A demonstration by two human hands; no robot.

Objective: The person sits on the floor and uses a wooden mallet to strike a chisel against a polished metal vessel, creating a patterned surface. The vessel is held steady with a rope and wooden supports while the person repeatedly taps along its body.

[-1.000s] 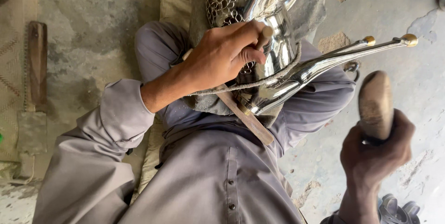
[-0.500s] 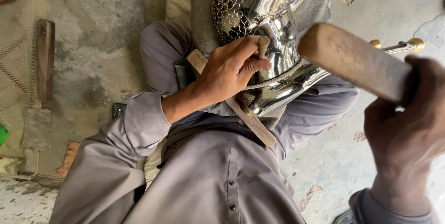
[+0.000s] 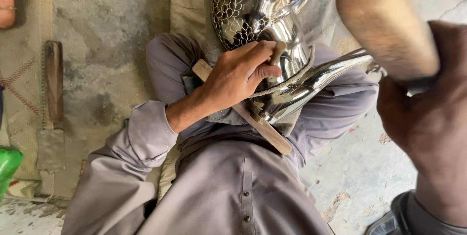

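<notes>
Left hand (image 3: pixel 241 77), fingers curled closed around a small punch (image 3: pixel 276 55), pressing it against the polished metal vessel (image 3: pixel 287 26) resting on the lap over a wooden strip (image 3: pixel 265 129). Right hand (image 3: pixel 428 118), close to the camera, fist closed on a wooden mallet (image 3: pixel 384 21) raised above the vessel.

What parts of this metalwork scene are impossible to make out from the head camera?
- The tip of the punch: hidden inside the left hand.
- The top of the shiny metal piece: cut off by the upper edge.
- The wooden mallet: blurred, so close to the lens; its handle is hidden by the right hand.
- The wooden strip: its middle is hidden under the left hand.
</notes>
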